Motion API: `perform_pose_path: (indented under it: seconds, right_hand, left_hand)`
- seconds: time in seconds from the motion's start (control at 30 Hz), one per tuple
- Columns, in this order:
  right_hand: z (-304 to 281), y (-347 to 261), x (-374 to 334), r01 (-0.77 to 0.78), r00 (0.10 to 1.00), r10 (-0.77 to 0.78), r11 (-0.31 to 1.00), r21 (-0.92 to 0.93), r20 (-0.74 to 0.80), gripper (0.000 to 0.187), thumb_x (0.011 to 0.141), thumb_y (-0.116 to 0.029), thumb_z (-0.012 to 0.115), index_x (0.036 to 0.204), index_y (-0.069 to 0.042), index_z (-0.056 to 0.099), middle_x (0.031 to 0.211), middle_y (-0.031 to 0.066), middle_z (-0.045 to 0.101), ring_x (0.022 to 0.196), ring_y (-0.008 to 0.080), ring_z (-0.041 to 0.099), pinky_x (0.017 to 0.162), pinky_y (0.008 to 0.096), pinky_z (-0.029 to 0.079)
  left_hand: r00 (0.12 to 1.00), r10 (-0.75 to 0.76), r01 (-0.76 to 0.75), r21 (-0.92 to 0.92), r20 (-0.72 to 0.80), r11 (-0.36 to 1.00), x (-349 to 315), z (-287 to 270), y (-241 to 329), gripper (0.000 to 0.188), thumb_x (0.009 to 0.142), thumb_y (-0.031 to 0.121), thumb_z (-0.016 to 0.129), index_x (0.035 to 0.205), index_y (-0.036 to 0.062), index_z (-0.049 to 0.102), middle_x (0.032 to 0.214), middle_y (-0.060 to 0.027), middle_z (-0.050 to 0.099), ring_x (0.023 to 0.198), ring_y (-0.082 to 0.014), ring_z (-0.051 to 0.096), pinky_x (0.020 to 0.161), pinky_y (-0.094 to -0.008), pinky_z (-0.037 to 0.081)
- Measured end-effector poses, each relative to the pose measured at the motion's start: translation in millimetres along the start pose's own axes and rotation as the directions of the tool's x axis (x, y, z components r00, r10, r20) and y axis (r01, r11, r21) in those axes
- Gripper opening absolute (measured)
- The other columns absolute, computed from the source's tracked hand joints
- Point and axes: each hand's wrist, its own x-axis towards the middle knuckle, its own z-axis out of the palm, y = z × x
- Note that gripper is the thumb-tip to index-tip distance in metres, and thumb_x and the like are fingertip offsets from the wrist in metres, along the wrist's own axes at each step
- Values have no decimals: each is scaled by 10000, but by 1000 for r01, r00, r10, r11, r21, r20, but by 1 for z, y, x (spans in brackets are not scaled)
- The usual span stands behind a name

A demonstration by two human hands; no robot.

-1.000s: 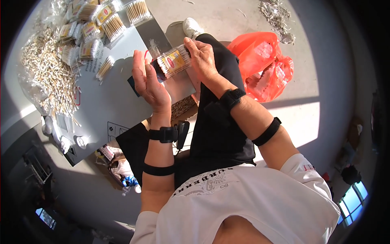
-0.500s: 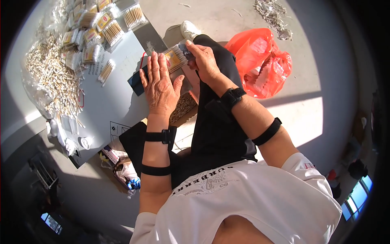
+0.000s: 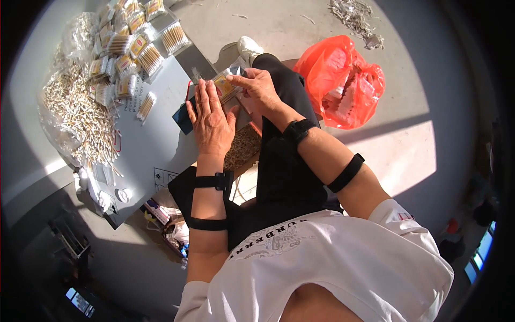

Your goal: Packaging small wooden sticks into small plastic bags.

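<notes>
My left hand (image 3: 211,124) lies palm down with its fingers stretched out. Its fingers rest over a dark blue flat-sided piece (image 3: 184,119) at the edge of the grey tabletop, and what is under the palm is hidden. Just right of those fingertips is a clear plastic packet of cotton swabs (image 3: 224,87) with a yellow label. My right hand (image 3: 260,90) grips the packet at its right end, thumb on top and fingers underneath.
Loose cotton swabs (image 3: 80,121) heap on the grey tabletop (image 3: 153,139) at left, beside several filled packets (image 3: 129,67). An open box of swabs (image 3: 244,145) sits below my hands. A red plastic bag (image 3: 343,80) stands right; scraps (image 3: 357,21) lie beyond it.
My right hand has shifted left along the packet, its thumb now nearer the yellow label and closer to my left hand. The left hand stays flat in about the same place.
</notes>
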Motion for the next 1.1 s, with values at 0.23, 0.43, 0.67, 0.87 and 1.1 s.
perform_pose_path:
  seconds: [0.23,0.43,0.67,0.87,1.1]
  right_hand:
    - [14,0,-3,37,999,-34,995,88,-33,165,777,-131,781,817,-3,685,696,3,634,595,47,522,520,223,396]
    - [21,-12,-2,-42,994,45,998,36,-95,173,822,-103,728,835,60,671,748,79,666,632,115,602,552,267,497]
    - [21,6,7,106,990,-108,994,-28,-95,181,855,-130,706,820,43,664,729,48,655,613,78,561,541,256,480]
    - [24,8,5,129,986,-136,988,-80,-92,203,868,-154,701,775,14,636,700,16,629,608,64,534,532,248,457]
    - [24,9,5,155,979,-164,985,-79,-124,173,864,-147,715,869,16,658,765,0,637,652,64,541,592,232,443]
  left_hand:
    - [999,15,-17,51,30,999,0,-2,-3,804,879,336,618,1498,59,187,1560,-131,188,1445,-273,184,1161,-512,122]
    - [997,47,-49,42,54,998,0,-4,-9,799,886,334,609,1506,79,173,1562,-144,174,1443,-278,186,1160,-508,132]
    - [987,-142,128,-158,-80,979,-12,-2,-14,767,897,330,597,1474,27,191,1534,-196,200,1426,-342,203,1142,-525,178]
    - [977,-136,130,-46,-164,990,-26,4,-9,656,900,335,593,1416,23,336,1497,-176,277,1404,-372,229,1107,-578,222]
    - [982,-165,160,-68,-90,985,-32,3,-1,695,906,423,566,1431,30,335,1522,-151,244,1441,-324,152,1121,-579,173]
